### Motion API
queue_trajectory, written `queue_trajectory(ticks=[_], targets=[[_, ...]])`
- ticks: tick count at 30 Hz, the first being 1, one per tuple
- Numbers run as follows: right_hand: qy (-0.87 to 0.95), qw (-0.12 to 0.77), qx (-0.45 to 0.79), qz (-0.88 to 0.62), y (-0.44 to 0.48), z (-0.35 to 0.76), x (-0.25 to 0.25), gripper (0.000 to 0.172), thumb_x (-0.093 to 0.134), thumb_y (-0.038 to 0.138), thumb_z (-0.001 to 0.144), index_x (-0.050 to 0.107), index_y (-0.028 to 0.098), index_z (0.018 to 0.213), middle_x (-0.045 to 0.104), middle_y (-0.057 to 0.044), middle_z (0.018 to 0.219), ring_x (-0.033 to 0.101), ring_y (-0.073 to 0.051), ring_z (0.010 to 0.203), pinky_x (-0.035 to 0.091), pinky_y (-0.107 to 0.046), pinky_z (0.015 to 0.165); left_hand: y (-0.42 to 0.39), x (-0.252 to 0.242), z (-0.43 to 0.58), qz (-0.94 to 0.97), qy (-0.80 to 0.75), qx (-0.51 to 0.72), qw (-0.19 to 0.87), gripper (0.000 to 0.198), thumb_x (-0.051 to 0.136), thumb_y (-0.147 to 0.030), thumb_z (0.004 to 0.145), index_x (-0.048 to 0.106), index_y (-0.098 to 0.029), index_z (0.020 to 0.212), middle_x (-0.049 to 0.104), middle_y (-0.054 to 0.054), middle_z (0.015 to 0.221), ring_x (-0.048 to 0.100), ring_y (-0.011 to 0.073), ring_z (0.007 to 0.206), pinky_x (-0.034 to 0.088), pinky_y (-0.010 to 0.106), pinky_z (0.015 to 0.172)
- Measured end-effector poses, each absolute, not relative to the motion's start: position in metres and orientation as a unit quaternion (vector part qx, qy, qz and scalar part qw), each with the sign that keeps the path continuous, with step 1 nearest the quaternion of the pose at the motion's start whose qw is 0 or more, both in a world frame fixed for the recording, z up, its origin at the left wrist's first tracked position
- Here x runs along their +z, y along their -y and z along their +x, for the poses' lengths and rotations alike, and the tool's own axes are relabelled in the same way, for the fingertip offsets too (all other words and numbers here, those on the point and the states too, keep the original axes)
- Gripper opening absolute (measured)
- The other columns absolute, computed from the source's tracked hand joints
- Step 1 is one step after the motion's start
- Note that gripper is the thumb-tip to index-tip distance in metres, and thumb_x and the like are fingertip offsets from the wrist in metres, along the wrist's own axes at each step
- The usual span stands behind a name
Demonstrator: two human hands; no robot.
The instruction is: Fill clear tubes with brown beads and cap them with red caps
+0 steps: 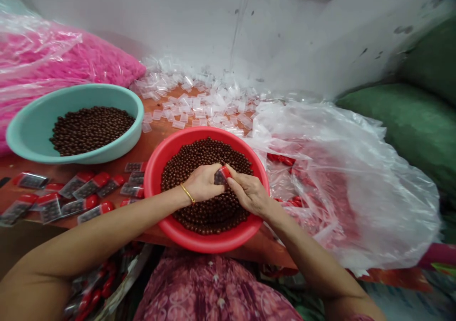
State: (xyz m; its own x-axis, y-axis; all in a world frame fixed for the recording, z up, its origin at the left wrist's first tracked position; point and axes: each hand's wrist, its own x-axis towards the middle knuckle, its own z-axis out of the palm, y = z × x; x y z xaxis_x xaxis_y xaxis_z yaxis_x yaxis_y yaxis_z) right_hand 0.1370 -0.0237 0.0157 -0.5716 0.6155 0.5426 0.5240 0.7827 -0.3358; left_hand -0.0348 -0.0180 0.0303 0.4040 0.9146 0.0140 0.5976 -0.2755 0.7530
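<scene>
Over a red basin [210, 245] full of small round brown balls [199, 219], both my hands meet at one small clear container [220, 176]. My left hand [204, 182], with a gold bangle at the wrist, is closed around the container's body, which has dark balls inside. At the container's red cap [225, 171], my right hand [247, 190] is closed with thumb and fingers pinching the cap. Whether the cap is fully seated cannot be made out.
Left stands a teal basin [24, 138] with more brown balls. Several filled red-capped containers [74, 185] lie before it. Behind are scattered clear empty containers [195, 105] and a bag of pink pieces [96, 57]. A plastic bag [356, 178] with red caps lies right, near green sacks [388, 121].
</scene>
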Motion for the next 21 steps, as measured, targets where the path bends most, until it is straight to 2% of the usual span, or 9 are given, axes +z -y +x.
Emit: queue_trajectory(ticks=[3, 7, 9, 12, 15, 17, 19, 21], targets=[[0.907, 0.318, -0.002, -0.277, 0.025, 0.139, 0.016, 0.039, 0.034, 0.021, 0.094, 0.050, 0.006, 0.126, 0.069, -0.007, 0.065, 0.061, -0.013, 0.051, 0.046, -0.022, 0.048, 0.020, 0.031, -0.035, 0.787, -0.491, 0.190, 0.321, 0.006, 0.055, -0.020, 0.064, 0.050, -0.017, 0.067, 0.050, -0.004, 0.056, 0.042, 0.0094, 0.051, 0.028, 0.022, 0.049], [0.900, 0.317, -0.034, -0.297, 0.025, 0.139, 0.027, 0.037, 0.033, 0.024, 0.093, 0.062, 0.007, 0.108, 0.067, -0.007, 0.062, 0.057, -0.013, 0.048, 0.040, -0.024, 0.046, 0.020, 0.033, -0.030, 0.775, -0.492, 0.215, 0.333, 0.007, 0.055, -0.022, 0.063, 0.049, -0.017, 0.062, 0.050, -0.004, 0.056, 0.043, 0.0095, 0.052, 0.030, 0.021, 0.050], [0.877, 0.333, 0.037, -0.344, 0.021, 0.138, 0.035, 0.040, 0.031, 0.030, 0.094, 0.067, 0.012, 0.090, 0.063, -0.005, 0.058, 0.055, -0.011, 0.049, 0.038, -0.024, 0.048, 0.019, 0.036, -0.027, 0.764, -0.502, 0.234, 0.330, 0.009, 0.055, -0.024, 0.063, 0.049, -0.017, 0.061, 0.050, -0.004, 0.056, 0.043, 0.0098, 0.052, 0.031, 0.021, 0.050], [0.779, 0.404, 0.213, -0.429, 0.011, 0.130, 0.042, 0.052, 0.028, 0.044, 0.093, 0.064, 0.017, 0.069, 0.052, 0.000, 0.050, 0.049, -0.010, 0.046, 0.036, -0.024, 0.048, 0.020, 0.041, -0.025, 0.782, -0.505, 0.209, 0.298, 0.008, 0.055, -0.024, 0.062, 0.050, -0.018, 0.061, 0.049, -0.004, 0.054, 0.043, 0.0104, 0.050, 0.029, 0.023, 0.049], [0.667, 0.459, 0.381, -0.445, 0.002, 0.113, 0.039, 0.056, 0.026, 0.056, 0.090, 0.062, 0.017, 0.072, 0.051, 0.000, 0.058, 0.049, -0.011, 0.054, 0.039, -0.024, 0.053, 0.024, 0.043, -0.022, 0.814, -0.488, 0.156, 0.274, 0.007, 0.055, -0.024, 0.062, 0.052, -0.018, 0.062, 0.051, -0.003, 0.054, 0.045, 0.0119, 0.050, 0.031, 0.024, 0.050], [0.637, 0.447, 0.460, -0.428, 0.000, 0.102, 0.036, 0.057, 0.024, 0.059, 0.089, 0.062, 0.018, 0.076, 0.051, 0.000, 0.061, 0.049, -0.012, 0.058, 0.040, -0.025, 0.056, 0.026, 0.042, -0.019, 0.829, -0.479, 0.128, 0.259, 0.009, 0.056, -0.025, 0.062, 0.056, -0.017, 0.066, 0.055, -0.001, 0.058, 0.049, 0.0138, 0.053, 0.035, 0.024, 0.052], [0.631, 0.430, 0.487, -0.424, -0.001, 0.095, 0.034, 0.054, 0.028, 0.058, 0.088, 0.060, 0.018, 0.073, 0.050, 0.000, 0.061, 0.047, -0.011, 0.057, 0.040, -0.025, 0.056, 0.025, 0.042, -0.017, 0.838, -0.473, 0.119, 0.247, 0.013, 0.058, -0.025, 0.060, 0.058, -0.017, 0.070, 0.058, 0.001, 0.062, 0.051, 0.0153, 0.056, 0.037, 0.025, 0.053], [0.647, 0.437, 0.452, -0.432, -0.001, 0.094, 0.035, 0.049, 0.031, 0.055, 0.089, 0.059, 0.018, 0.072, 0.051, 0.000, 0.063, 0.047, -0.012, 0.058, 0.040, -0.026, 0.058, 0.022, 0.042, -0.016, 0.833, -0.472, 0.126, 0.258, 0.010, 0.057, -0.025, 0.061, 0.056, -0.016, 0.066, 0.056, 0.000, 0.059, 0.049, 0.0145, 0.054, 0.035, 0.025, 0.052]])
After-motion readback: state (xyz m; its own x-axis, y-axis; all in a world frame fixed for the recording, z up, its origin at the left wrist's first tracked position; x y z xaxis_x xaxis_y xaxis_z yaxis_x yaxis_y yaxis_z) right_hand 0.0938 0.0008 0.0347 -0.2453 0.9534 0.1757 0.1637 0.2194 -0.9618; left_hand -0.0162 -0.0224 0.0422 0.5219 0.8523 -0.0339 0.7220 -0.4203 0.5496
